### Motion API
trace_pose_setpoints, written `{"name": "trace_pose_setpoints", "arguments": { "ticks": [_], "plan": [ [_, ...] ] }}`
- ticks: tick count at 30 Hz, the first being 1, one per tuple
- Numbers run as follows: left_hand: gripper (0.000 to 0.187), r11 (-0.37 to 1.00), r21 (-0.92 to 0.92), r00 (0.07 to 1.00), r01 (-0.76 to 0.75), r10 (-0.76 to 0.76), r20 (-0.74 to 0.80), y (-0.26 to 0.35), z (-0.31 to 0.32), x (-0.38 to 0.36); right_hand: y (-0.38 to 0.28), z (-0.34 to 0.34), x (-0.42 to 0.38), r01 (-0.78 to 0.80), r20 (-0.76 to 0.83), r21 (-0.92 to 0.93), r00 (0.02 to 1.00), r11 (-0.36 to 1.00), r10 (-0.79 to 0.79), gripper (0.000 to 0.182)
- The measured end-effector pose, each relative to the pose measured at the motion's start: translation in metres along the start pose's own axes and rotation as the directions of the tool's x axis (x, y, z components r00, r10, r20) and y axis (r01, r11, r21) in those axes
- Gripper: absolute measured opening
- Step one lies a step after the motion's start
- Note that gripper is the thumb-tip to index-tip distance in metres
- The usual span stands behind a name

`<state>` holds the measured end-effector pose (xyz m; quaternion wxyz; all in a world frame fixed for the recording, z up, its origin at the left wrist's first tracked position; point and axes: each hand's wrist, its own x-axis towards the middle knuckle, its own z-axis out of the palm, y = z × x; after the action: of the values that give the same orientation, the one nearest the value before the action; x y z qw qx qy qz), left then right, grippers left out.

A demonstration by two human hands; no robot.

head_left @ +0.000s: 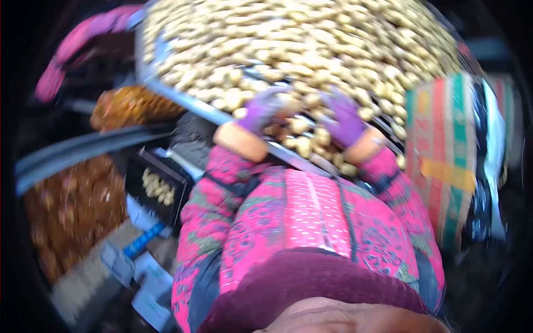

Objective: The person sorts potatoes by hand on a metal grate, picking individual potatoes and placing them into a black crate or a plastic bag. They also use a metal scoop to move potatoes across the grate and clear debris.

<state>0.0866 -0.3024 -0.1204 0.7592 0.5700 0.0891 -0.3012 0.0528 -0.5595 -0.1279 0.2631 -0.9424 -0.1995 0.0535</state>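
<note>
Pale yellow potatoes (311, 50) cover a wide sorting table with a metal edge (216, 115). My left hand (264, 110), in a purple glove with an orange cuff, lies over the near potatoes, its fingers stretched forward beside a brownish one. Close by on the right, my right hand (343, 119) wears the same kind of glove, with its fingers apart among the potatoes. Between the hands, a small group of loose potatoes (302, 139) sits against the near edge. Motion blurs the fingertips, but no potato is visibly gripped.
A striped woven sack (436, 161) stands at the table's right side. On the left are a filled orange mesh bag (136, 105), a black container with several potatoes (158, 186) and a brown heap (78, 205). Another person's pink sleeve (83, 39) shows at upper left.
</note>
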Motion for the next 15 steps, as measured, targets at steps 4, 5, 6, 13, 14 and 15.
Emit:
{"name": "trace_pose_setpoints", "arguments": {
  "ticks": [4,5,6,13,14,15],
  "plan": [
    [0.068,0.843,-0.533,0.988,-0.077,0.138,0.076,0.010,-0.003,-0.036,-0.029,-0.001,0.019,0.135,-0.126,0.062,0.984,0.989,-0.126,0.069],
    [0.068,0.846,-0.531,0.996,-0.036,0.075,0.053,0.014,-0.007,-0.039,-0.035,-0.022,0.017,0.080,-0.013,0.174,0.997,0.982,-0.079,0.069],
    [0.067,0.846,-0.532,0.995,-0.039,0.084,0.061,0.011,-0.015,-0.038,-0.042,-0.039,0.016,0.022,0.104,0.292,0.993,0.956,-0.055,0.069],
    [0.051,0.776,-0.628,0.997,0.060,-0.076,0.002,-0.004,-0.019,-0.025,0.098,-0.055,-0.009,-0.615,-0.463,-0.366,0.772,0.699,0.436,0.071],
    [0.049,0.780,-0.623,0.994,0.058,-0.102,-0.036,0.000,-0.012,-0.024,0.087,-0.051,-0.001,-0.664,-0.451,-0.415,0.744,0.622,0.493,0.077],
    [0.048,0.760,-0.648,0.990,0.061,-0.129,-0.058,0.005,-0.005,-0.024,0.076,-0.050,0.003,-0.635,-0.354,-0.421,0.772,0.648,0.528,0.079]
  ]
}}
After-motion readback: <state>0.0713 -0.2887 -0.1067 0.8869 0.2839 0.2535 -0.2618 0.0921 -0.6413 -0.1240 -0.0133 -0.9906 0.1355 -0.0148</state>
